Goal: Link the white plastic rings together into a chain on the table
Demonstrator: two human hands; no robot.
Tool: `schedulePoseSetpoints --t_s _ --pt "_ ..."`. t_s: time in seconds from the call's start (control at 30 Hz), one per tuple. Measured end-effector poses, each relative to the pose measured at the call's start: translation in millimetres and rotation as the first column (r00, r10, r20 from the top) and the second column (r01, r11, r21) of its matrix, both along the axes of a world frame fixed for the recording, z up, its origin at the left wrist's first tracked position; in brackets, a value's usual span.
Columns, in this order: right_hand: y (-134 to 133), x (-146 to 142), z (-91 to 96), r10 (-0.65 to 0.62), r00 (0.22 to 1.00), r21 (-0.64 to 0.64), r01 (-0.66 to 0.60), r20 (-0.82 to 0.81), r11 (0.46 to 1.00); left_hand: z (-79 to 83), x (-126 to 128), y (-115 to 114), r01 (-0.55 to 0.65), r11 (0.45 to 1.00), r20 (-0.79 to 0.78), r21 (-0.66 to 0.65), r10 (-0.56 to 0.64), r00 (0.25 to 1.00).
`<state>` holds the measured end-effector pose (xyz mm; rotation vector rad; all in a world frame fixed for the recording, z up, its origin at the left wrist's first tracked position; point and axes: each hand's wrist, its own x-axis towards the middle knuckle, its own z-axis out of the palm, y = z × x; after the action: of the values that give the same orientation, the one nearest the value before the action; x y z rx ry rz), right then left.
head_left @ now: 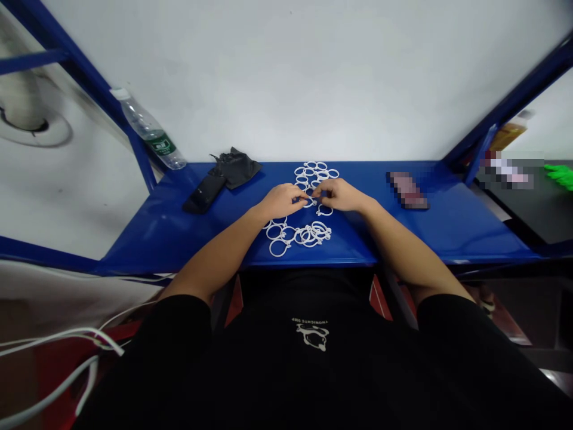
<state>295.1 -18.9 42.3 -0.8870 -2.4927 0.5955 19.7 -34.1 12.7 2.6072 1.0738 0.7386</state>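
Observation:
Close together over the middle of the blue table (353, 239), my two hands are closed at the fingertips. My left hand (282, 201) pinches at the left side of a white plastic ring with a small eyelet (308, 206). On its other side, my right hand (338, 194) has thumb and fingers drawn together at the same ring; the exact grip is partly hidden. Just below the right hand lies a loose white ring (324, 214). More white rings (323, 175) spread behind the hands, and several overlapping ones (308, 236) lie nearer the front edge.
A black phone (205, 192) and a crumpled black plastic bag (239, 169) lie at the left. A clear bottle (150, 131) leans by the blue frame. At the right is a blurred-out flat item (407, 190). White cables (67, 337) hang at lower left.

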Motion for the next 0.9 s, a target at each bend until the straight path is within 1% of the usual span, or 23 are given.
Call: schedulePoseSetpoints --t_s 0.13,0.27,0.37,0.5,0.6,0.77,0.83,0.9 --pt "4.8 1.7 -4.9 -0.045 0.995 0.002 0.045 0.093 0.999 -0.1 2.0 -1.3 0.009 1.0 -0.008 0.001 -0.009 1.0" --pt "5.2 -4.2 -11.5 -0.017 0.989 0.008 0.016 0.146 1.0 -1.0 5.2 -2.5 0.034 0.999 -0.018 -0.002 -0.034 0.999" --pt "2.4 -9.8 -12.8 0.011 0.995 0.054 -0.017 0.103 0.998 -2.1 6.6 -1.9 0.03 1.0 -0.026 0.01 -0.029 0.999" --pt "-2.0 -13.9 -10.9 0.03 0.999 0.096 -0.032 0.021 0.995 -1.9 6.1 -0.3 -0.007 1.0 0.0 0.024 0.007 1.0" --pt "-3.0 -13.9 -10.9 0.05 0.999 0.098 -0.05 -0.005 0.994 -0.8 5.5 0.0 -0.006 1.0 0.023 0.025 0.006 1.0" --pt "-3.1 -14.4 -13.3 0.061 0.998 0.062 -0.06 -0.018 0.996 -0.3 6.3 0.4 0.014 0.999 0.036 0.028 -0.015 0.999" --pt "-3.0 -15.9 -13.6 0.039 0.999 0.059 -0.036 -0.036 0.998 0.1 6.3 0.2 -0.001 0.999 0.047 0.036 -0.001 0.999" --pt "-1.7 -16.6 -13.3 -0.04 0.997 0.08 0.045 -0.068 0.996 1.4 5.7 -1.0 -0.037 0.998 0.091 0.049 0.032 0.995"
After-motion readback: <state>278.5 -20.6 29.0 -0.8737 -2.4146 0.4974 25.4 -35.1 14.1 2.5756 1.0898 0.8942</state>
